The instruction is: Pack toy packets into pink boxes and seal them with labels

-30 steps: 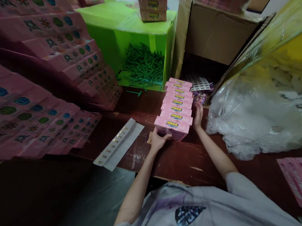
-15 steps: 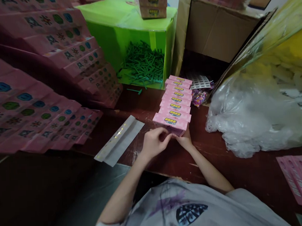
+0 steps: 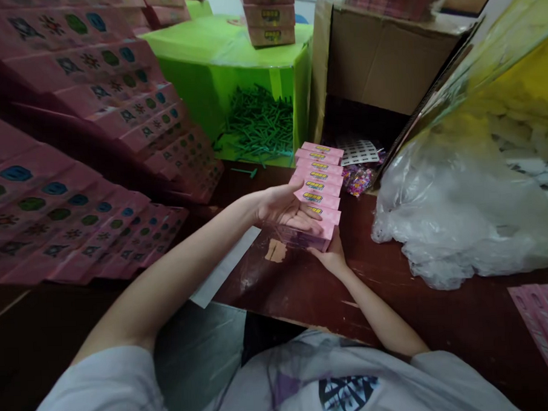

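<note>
A row of pink boxes [image 3: 318, 173] with yellow lettering on their top edges runs away from me along the table. My right hand [image 3: 333, 255] grips the lower right corner of the nearest pink box [image 3: 326, 235], its thumb at the front side. My left hand [image 3: 290, 209] lies open across the left part of that box's top, fingers stretched out to the right and palm partly showing. It hides the left ends of the nearer boxes. Beneath my left forearm, a white strip [image 3: 226, 265] lies partly hidden on the dark red table [image 3: 259, 285].
Stacked pink boxes [image 3: 106, 207] rise at the left. A green bin [image 3: 182, 88] holds green sticks [image 3: 264, 124]; one lies on the table. Behind the row are a cardboard box [image 3: 372, 62] and small bags of colourful pieces [image 3: 359, 179]. A large clear plastic bag [image 3: 438, 216] bulges at right.
My left hand has moved from a pinch at the nearest box's front edge up onto its top, opening out. My forearm now covers part of the white strip. My right hand stays at the corner.
</note>
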A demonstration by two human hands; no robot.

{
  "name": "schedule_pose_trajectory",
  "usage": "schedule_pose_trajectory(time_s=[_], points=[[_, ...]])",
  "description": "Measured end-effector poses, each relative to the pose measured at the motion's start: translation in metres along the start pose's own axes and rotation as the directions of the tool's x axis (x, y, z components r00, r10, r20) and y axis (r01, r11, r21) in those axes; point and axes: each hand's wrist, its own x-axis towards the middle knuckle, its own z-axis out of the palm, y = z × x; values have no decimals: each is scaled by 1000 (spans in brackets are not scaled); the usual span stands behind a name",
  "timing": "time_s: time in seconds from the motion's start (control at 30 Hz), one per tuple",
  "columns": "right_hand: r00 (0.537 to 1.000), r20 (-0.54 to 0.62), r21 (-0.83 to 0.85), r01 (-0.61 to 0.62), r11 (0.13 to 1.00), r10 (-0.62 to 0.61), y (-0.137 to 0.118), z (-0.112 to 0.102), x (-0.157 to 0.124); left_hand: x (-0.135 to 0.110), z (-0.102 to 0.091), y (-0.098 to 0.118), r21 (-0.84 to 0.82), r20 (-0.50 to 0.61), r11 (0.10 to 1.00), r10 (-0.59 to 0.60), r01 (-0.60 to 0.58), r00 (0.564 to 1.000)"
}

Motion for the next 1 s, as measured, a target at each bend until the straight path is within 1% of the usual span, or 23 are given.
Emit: schedule_pose_trajectory(time_s=[0.07, 0.13, 0.23, 0.3, 0.37, 0.43, 0.5, 0.53, 0.63, 0.73, 0.8, 0.9, 1.0], points=[[1000, -9, 5, 12, 1000, -12, 1, 1, 0, 10, -13, 16, -26, 60, 1000, 18, -16, 998], [1000, -13, 17, 22, 1000, -21, 1, 1, 0, 21, -28, 33, -39, 93, 999, 27, -23, 995], [999, -26, 34, 24, 999, -23, 0, 2, 1, 36, -49, 62, -62, 69, 997, 41, -37, 997], [999, -27, 40, 26, 999, -25, 0, 2, 2, 44, -59, 81, -83, -5, 995, 58, -59, 998], [999, -17, 43, 28, 999, -28, -1, 2, 3, 51, -65, 99, -103, -126, 990, 79, -92, 989], [1000, -10, 45, 28, 999, -27, -1, 2, 4, 57, -66, 115, -124, -270, 983, 95, -132, 958], [1000, -12, 44, 25, 999, -24, -1, 2, 5, 62, -64, 128, -140, -399, 975, 104, -173, 911], [1000, -13, 42, 25, 999, -24, -1, 2, 5, 64, -63, 134, -145, -446, 972, 104, -187, 889], [999, -12, 17, 31, 999, -31, -1, 3, 4, 70, -62, 147, -142, -515, 968, 106, -207, 851], [999, -21, -20, 40, 999, -41, 1, 5, 2, 74, -65, 156, -100, -569, 965, 144, -242, 810], [998, -30, -30, 45, 999, -46, 3, 6, 2, 76, -65, 159, -80, -597, 964, 157, -253, 787], [998, -32, -29, 52, 998, -53, 6, 7, 1, 78, -64, 162, -97, -610, 965, 135, -242, 781], [998, -31, -29, 53, 998, -53, 5, 7, 1, 81, -63, 162, -91, -655, 946, 178, -310, 734]])
